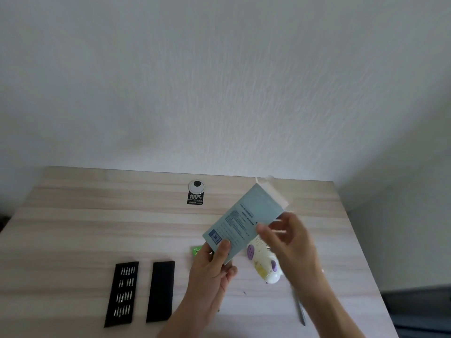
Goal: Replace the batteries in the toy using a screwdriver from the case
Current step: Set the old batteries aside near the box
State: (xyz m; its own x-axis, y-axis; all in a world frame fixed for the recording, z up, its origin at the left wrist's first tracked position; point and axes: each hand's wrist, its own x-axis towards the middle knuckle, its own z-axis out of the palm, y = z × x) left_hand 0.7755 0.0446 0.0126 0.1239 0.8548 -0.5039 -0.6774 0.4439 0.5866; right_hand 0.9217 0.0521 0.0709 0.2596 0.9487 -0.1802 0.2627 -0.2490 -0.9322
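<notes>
Two hands, your left hand (212, 262) and right hand (288, 240), gripping pale blue box (246, 220), box partly hiding toy (264, 263) and green pack (196, 251), open bit case (123, 292), black lid (161, 290) at counter (97, 215) left.

Soft, even daylight is filling the scene, leaving only faint shadows on the surface (97, 215). The wide lens is bending the surface edges outward. The right hand (290, 242) is smearing with motion blur; print on the box (246, 215) is staying unreadable.
</notes>
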